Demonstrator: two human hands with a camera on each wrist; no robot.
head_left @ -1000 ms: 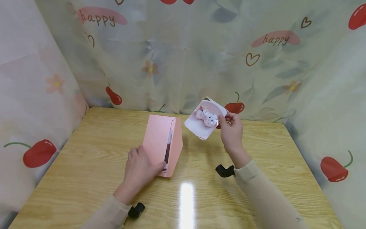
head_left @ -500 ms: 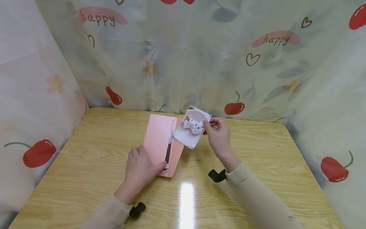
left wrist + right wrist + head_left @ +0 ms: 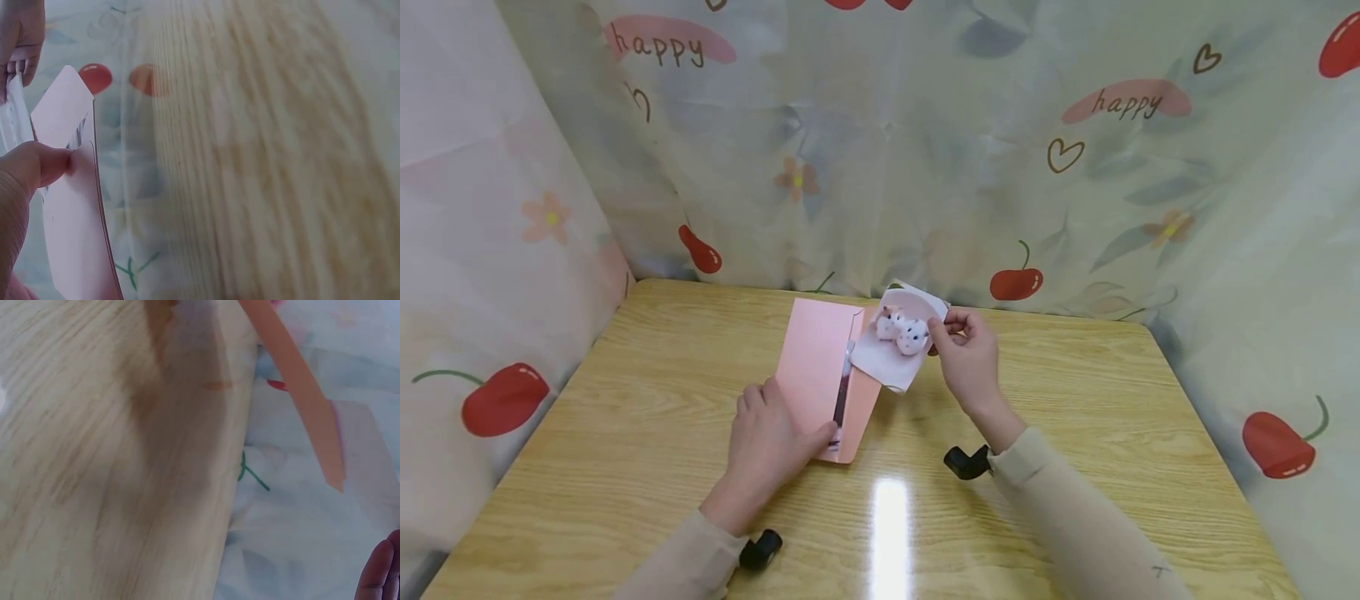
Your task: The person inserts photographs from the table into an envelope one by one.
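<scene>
A pink envelope (image 3: 817, 358) is tilted up over the table, its flap (image 3: 862, 408) folded out to the right and a dark printed picture (image 3: 840, 404) showing in the opening. My left hand (image 3: 769, 433) grips it by the lower part, the thumb at the opening's edge; the left wrist view also shows this thumb (image 3: 47, 164) on the envelope. My right hand (image 3: 968, 358) pinches the right corner of a picture card (image 3: 880, 354) with two white, spotted plush-like figures. The card overlaps the flap in the head view, its left corner by the opening; I cannot tell whether they touch.
Both hands work above a wooden table (image 3: 647, 433). A printed curtain (image 3: 880, 167) hangs behind the table's far edge and along its sides. Black wrist mounts (image 3: 967, 462) stick out from both sleeves.
My right hand has moved left and slightly down with the card, from beside the envelope to over its flap. The left hand and the envelope have barely moved.
</scene>
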